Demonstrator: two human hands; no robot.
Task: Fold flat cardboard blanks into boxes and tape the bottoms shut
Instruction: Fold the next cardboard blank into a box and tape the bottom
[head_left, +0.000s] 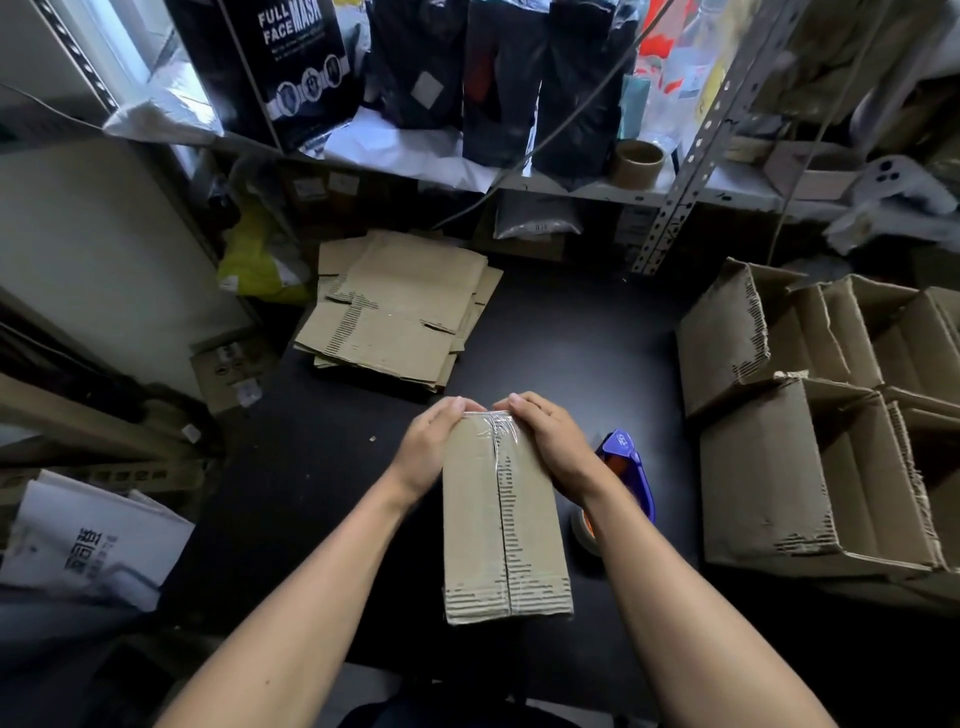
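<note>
Your left hand (434, 447) and right hand (550, 441) clasp the box (501, 525) at its far end. Press the tape (501, 431) flat over that edge, beside the seam.

Black "FULL FACE MASK" box (291, 67) upright on metal shelf (597, 189), dark pouches (498, 78) beside it. Yellow bag (260, 260) below shelf, left. White printed papers (88, 540) bottom left. White controller-like object (904, 182) far right.
</note>
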